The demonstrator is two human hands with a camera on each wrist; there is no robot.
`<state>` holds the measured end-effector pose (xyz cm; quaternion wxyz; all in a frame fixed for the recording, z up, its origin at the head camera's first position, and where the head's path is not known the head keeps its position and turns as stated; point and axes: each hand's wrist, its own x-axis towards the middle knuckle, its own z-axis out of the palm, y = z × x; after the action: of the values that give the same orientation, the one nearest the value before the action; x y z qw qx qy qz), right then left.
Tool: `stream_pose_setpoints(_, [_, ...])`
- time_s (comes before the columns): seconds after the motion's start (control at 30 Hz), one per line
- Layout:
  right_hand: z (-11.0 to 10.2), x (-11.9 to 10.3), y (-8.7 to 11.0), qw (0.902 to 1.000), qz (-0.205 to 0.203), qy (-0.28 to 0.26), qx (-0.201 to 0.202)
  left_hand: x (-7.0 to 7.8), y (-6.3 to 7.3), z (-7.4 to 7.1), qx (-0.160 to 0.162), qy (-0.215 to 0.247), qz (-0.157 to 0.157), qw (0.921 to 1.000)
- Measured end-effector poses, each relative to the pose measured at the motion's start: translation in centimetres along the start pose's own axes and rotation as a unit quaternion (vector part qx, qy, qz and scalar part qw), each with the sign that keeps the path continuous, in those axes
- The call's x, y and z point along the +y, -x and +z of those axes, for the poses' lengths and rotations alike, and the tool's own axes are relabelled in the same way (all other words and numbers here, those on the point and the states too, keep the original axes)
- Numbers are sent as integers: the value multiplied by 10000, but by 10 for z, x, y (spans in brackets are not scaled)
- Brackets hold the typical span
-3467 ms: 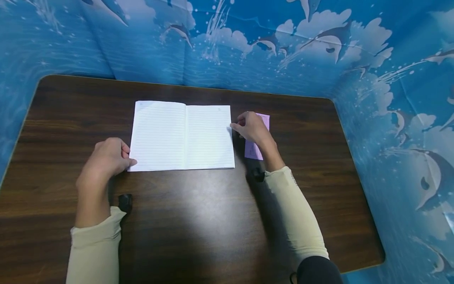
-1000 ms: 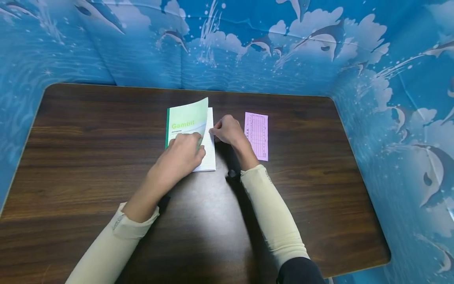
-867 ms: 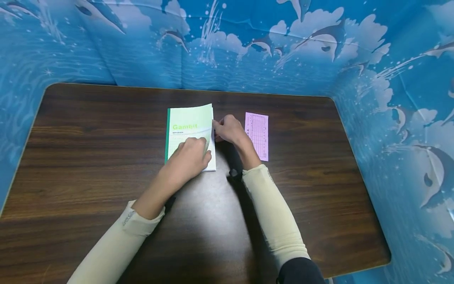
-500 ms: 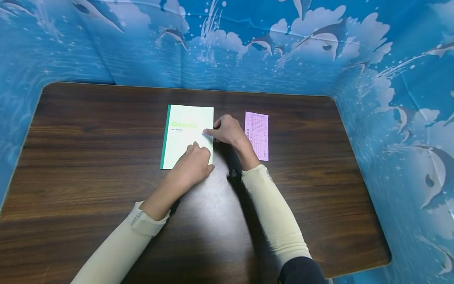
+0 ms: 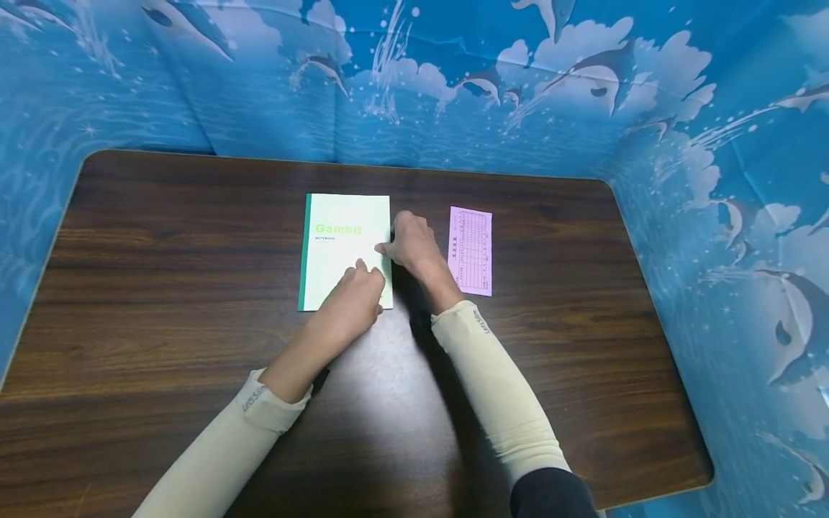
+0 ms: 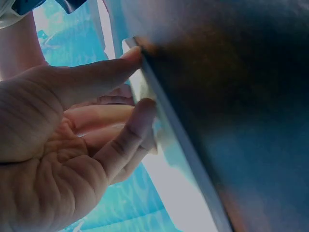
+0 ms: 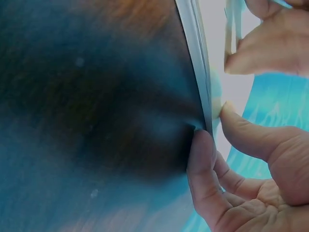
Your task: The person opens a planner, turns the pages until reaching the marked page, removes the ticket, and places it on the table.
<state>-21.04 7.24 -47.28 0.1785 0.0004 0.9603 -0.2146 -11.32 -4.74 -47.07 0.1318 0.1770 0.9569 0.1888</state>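
Note:
A pale green notebook [image 5: 329, 265] with a darker green spine strip and "Gambit" on its cover lies closed on the table. My left hand [image 5: 352, 296] rests on the lower right part of the cover. In the left wrist view, the left thumb [image 6: 104, 76] touches the notebook's corner while the other fingertips press the cover. At the right edge is my right hand [image 5: 414, 247], its thumb on the cover. The right wrist view shows the right index finger [image 7: 203, 169] against the page edges, opposite the thumb [image 7: 246, 133], pinching the edge.
To the right of the notebook, a purple printed slip [image 5: 470, 252] lies flat on the dark wooden table [image 5: 162, 288]. A blue dolphin-patterned cloth [image 5: 414, 108] hangs behind the table and along its right side.
The notebook lay open to lined pages; its left half has been folded over to the right. My left hand moved rightward with the cover, which now lies flat.

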Motion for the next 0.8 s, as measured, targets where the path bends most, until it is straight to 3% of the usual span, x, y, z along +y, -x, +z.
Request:
stream_pose_setpoints(0.13, [3, 0, -2, 10000, -11, 33, -7, -2, -3, 5, 149, -22, -32, 9999])
stream_pose_setpoints(0.4, [0, 5, 0, 9997, -237, -73, 39, -6, -3, 1, -62, 212, 25, 9998])
stream_pose_setpoints(0.6, [1, 19, 13, 9964, -782, -70, 312, -21, 6, -4, -116, 556, 61, 9984])
stream_pose_setpoints(0.8, [2, 31, 33, 9813, -1757, 317, 719, -38, 23, -9, 249, 362, 180, 9989])
